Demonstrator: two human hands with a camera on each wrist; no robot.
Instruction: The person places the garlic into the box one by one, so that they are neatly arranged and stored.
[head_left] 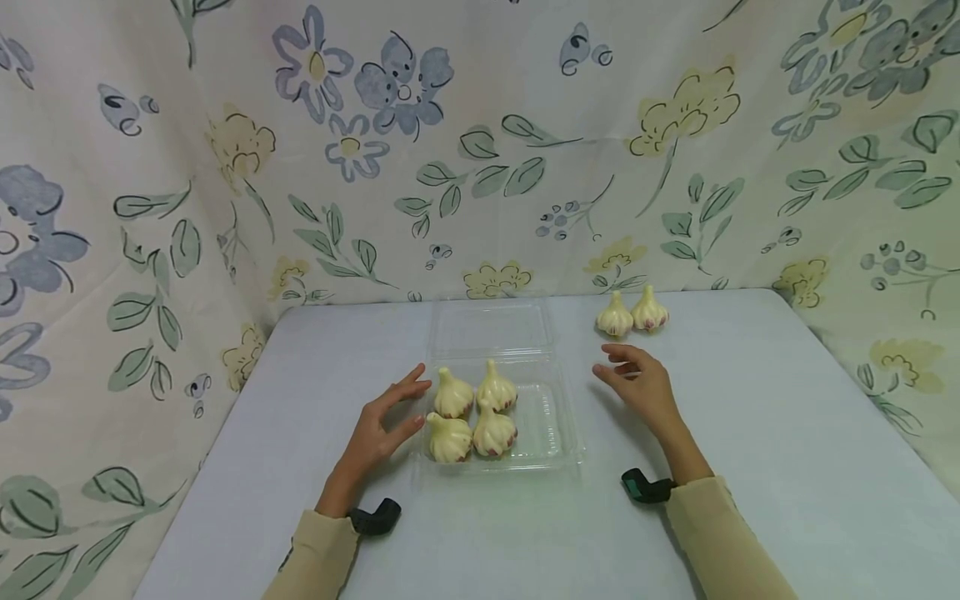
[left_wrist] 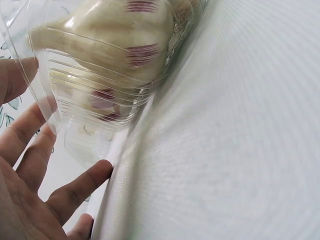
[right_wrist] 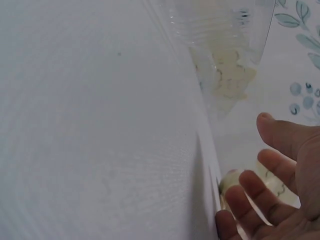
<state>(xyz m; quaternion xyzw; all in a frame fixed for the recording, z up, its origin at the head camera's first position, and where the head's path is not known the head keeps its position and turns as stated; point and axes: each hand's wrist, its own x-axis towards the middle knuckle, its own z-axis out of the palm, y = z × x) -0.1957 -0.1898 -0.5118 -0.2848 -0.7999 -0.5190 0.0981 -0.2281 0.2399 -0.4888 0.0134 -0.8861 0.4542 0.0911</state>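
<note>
A clear plastic clamshell box (head_left: pixel 551 417) lies with its lid (head_left: pixel 491 329) folded back on the table. Several garlic bulbs (head_left: pixel 450 439) sit in the left part of its base, one of them large in the left wrist view. Along the box's left side my left hand (head_left: pixel 386 425) is spread, its fingertips at the rim and the garlic not gripped. My right hand (head_left: pixel 637 387) hovers over the table to the right of the box, fingers loosely bent and holding nothing. Just beyond it, two more garlic bulbs (head_left: pixel 615 317) stand side by side near the back edge.
The white table (head_left: pixel 765 400) reaches back to a floral curtain (head_left: pixel 480 167), which also hangs on both sides. A black wrist camera (head_left: pixel 377 517) is strapped to my left wrist, another wrist camera (head_left: pixel 645 487) to my right.
</note>
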